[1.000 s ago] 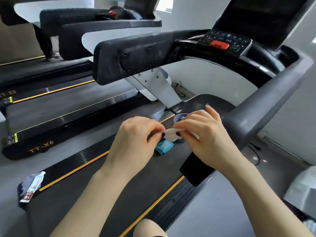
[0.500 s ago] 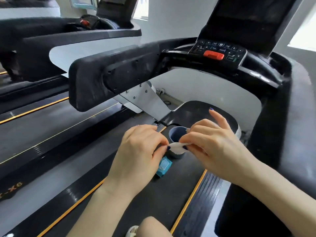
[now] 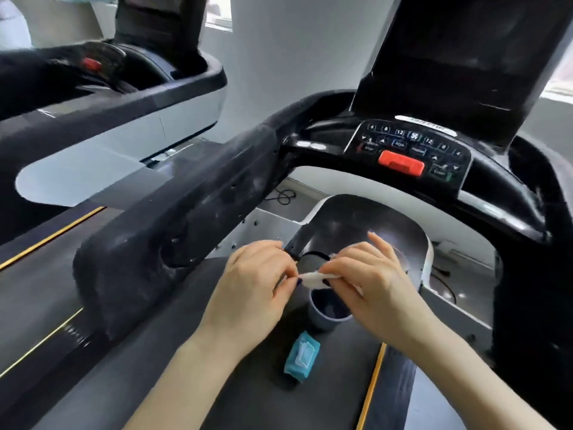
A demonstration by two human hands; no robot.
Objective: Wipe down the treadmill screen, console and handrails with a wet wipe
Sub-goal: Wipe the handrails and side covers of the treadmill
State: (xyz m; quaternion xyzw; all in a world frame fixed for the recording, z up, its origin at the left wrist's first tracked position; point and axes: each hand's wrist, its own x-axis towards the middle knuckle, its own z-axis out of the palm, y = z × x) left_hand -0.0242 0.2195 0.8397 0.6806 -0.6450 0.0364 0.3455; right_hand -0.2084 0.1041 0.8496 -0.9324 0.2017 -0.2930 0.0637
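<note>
A small folded white wet wipe [image 3: 313, 279] is pinched between my left hand [image 3: 254, 287] and my right hand [image 3: 369, 283], both held low over the treadmill belt [image 3: 325, 389]. Above them rises the dark screen [image 3: 471, 48]. Under it lies the console [image 3: 412, 147] with its buttons and a red stop key [image 3: 401, 162]. The left handrail [image 3: 173, 231], black and padded, runs toward me at left. At the right edge stands the right handrail [image 3: 527, 274].
A blue wet-wipe pack [image 3: 302, 355] lies on the belt below my hands, beside a small grey cup [image 3: 328, 311]. A second treadmill [image 3: 108, 97] stands to the left. A loose cable [image 3: 283, 196] lies on the floor beyond the deck.
The view has swung right and up, bringing the console and screen toward the centre. Both hands keep working the wipe between their fingertips, now a little higher over the cup.
</note>
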